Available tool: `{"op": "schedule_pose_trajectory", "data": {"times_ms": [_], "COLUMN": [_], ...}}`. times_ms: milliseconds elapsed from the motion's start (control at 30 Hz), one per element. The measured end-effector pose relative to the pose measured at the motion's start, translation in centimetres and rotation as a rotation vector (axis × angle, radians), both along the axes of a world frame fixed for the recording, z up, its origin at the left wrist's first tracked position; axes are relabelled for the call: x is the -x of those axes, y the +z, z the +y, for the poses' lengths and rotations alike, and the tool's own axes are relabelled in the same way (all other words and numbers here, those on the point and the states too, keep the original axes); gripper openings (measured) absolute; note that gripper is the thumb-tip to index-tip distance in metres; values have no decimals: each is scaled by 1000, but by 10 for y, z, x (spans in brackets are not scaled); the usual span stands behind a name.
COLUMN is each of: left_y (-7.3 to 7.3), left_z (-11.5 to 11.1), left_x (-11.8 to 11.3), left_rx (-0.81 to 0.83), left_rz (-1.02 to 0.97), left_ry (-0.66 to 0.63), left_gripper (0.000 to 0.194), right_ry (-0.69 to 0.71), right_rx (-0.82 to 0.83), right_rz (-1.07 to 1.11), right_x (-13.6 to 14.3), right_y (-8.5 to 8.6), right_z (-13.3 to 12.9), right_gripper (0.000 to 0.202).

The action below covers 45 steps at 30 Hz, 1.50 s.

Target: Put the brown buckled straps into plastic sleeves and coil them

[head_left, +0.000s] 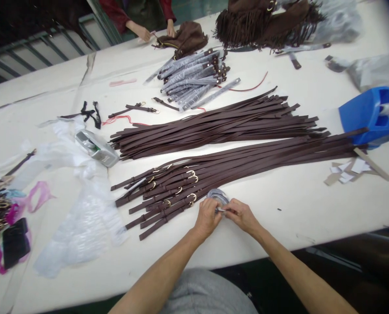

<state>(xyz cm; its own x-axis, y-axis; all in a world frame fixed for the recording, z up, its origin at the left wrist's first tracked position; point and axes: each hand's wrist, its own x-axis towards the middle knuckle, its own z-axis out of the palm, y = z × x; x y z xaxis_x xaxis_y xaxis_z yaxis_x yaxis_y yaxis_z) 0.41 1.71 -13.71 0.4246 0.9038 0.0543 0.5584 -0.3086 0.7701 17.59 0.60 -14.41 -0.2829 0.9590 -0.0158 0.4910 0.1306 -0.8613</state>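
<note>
Over the white desk (312, 200), our left hand (208, 216) and right hand (242, 214) pinch a shiny grey, plastic-looking coil (218, 194), just beside long dark-brown buckled straps (247, 163); keeping it snug and our grip steady should, we judge, stop it springing loose.

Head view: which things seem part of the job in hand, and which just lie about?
Likely part of the job:
small coil, between left hand and right hand
buckled straps beside the hands
plain straps beyond those

Likely just lying about:
phone
paper scraps
</note>
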Motion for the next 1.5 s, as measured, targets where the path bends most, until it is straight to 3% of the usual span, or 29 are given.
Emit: {"op": "schedule_pose_trajectory", "data": {"times_ms": [167, 433, 700, 867, 1033, 1167, 1233, 1300, 1367, 1433, 1500], "left_y": [1, -6, -3, -6, -11, -16, -17, -18, -17, -17, -16], "left_z": [0, -10, -10, -8, -7, -9, -10, -11, -11, -11, -11], "left_x": [3, -3, -11, -7, -3, -5, -6, -6, -6, -6, -6], "left_rx": [-21, -27, -12, -29, -36, -38, -40, -42, -45, -48, -51], "left_rz": [-53, -95, -78, -100, -97, -64, -50, -42, -41, -41, -41], "left_ry": [-30, 139, 203, 145, 98, 117, 118, 111, 103, 100, 100], "left_gripper": [20, 22, 15, 16, 20, 19, 17, 17, 17, 15, 14], "right_ry": [-39, -100, 6, 50, 38, 10, -74, -264, -434, -497, -511], "right_rx": [28, 24, 8, -58, -122, -142, -135, -43, 213, 527, 705], "right_rz": [71, 143, 78, 9, -28, -36, -58, -81, -16, 161, 316], "right_x": [3, 6, -1, -1, 1, 2, 2, 3, 7, 16, 27], "right_y": [-1, -11, -11, -7, -14, -14, -8, 3, 14, 23, 26], "right_z": [-2, -8, 6, 7, 2, -3, -9, -17, -24, -28, -27], "right_gripper": [12, 15, 19, 20, 25, 22, 20, 19, 24, 31, 37]}}
